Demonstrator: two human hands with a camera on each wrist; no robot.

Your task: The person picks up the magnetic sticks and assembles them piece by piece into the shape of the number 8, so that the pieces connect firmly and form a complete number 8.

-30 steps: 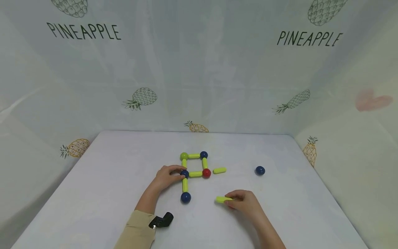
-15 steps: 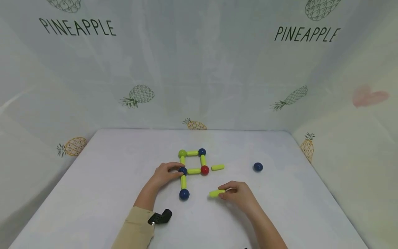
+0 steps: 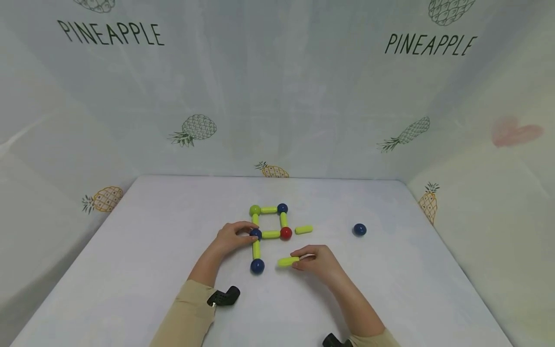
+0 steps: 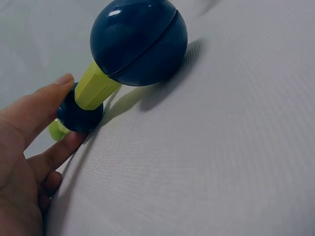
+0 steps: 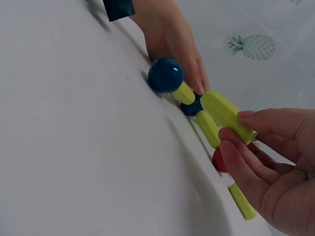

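Note:
Balls and yellow-green rods form a square with one rod pointing toward me. My left hand pinches the blue ball at the square's near left corner between thumb and fingers. From it a rod runs to the nearest blue ball. The other corners are a green ball, a blue ball and a red ball. My right hand pinches a loose yellow-green rod by one end. Its free end points left, toward the nearest blue ball, with a gap between.
Another loose rod lies just right of the red ball. A separate blue ball stands further right on the white tabletop. Behind the table hangs a curtain printed with pineapples.
My right hand has moved left and away from me with the rod, closer to the nearest blue ball. My left hand keeps its hold on the corner ball. The head view has tilted slightly.

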